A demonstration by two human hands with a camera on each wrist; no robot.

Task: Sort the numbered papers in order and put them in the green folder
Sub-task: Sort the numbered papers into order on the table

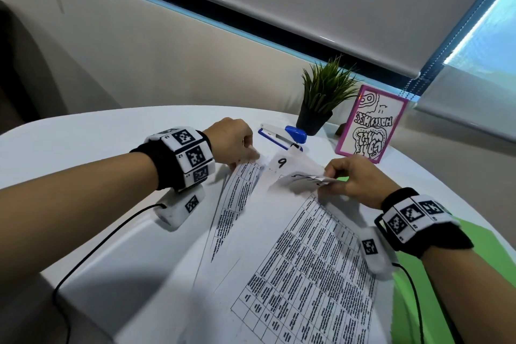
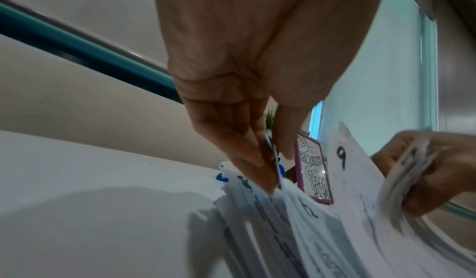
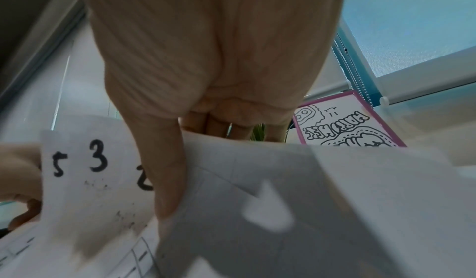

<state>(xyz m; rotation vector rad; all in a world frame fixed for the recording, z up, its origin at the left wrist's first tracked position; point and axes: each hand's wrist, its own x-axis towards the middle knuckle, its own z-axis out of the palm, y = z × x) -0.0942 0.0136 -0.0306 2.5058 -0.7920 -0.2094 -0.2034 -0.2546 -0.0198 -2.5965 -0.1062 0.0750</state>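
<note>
The papers (image 1: pixel 279 246) are lying fanned out on the white table (image 1: pixel 97 134), just in front of the blue stapler (image 1: pixel 282 135), and both hands are working at their far corners. The left hand (image 1: pixel 231 142) is pinching the top corner of the sheets on the left of the fan; in the left wrist view its fingers (image 2: pixel 247 160) and thumb are pressing together on the paper edges, with the stapler peeking out behind them. The right hand (image 1: pixel 354 176) is gripping a bunch of curled-up corners on the right of the fan, thumb on top and fingers tucked behind the sheets. In the right wrist view the thumb (image 3: pixel 167 170) is lying across those corners, beside handwritten numbers 5, 3 and part of a 2. A sheet marked 9 (image 1: pixel 282 163) is sticking out between the two hands, nearest the stapler. The green folder (image 1: pixel 446 274) is lying flat on the table under the right forearm, to the right of the papers and well away from the stapler, partly covered by the sheets. Just beyond the stapler a small potted plant (image 1: pixel 321 100) is standing, and to the right of that a pink-framed drawing (image 1: pixel 371 123) is propped upright.
</note>
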